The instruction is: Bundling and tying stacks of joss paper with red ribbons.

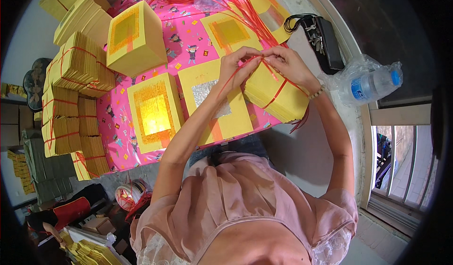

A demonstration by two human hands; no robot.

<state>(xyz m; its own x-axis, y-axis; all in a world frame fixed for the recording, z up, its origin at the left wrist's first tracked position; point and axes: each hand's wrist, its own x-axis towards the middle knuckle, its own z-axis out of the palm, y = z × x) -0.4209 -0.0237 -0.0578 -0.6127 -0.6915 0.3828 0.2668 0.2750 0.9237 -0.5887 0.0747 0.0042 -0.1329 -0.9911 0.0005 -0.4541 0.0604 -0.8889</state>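
At a pink-patterned table (pixel 183 25) beside a barred window (pixel 401 117), pinching red string (pixel 263 58) between left hand (pixel 236 67) and right hand (pixel 290 67) over a yellow stack (pixel 289 103); partly hidden, unclear if knotted.

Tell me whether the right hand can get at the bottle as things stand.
Probably yes, once freed: the right hand is pinching a red strand alongside the left hand. The bottle lies off to its right, with crumpled clear plastic seeming partly in the way.

The hands (pixel 239 64) partly hide the red ribbon (pixel 278 92) (any knot is too small to tell).
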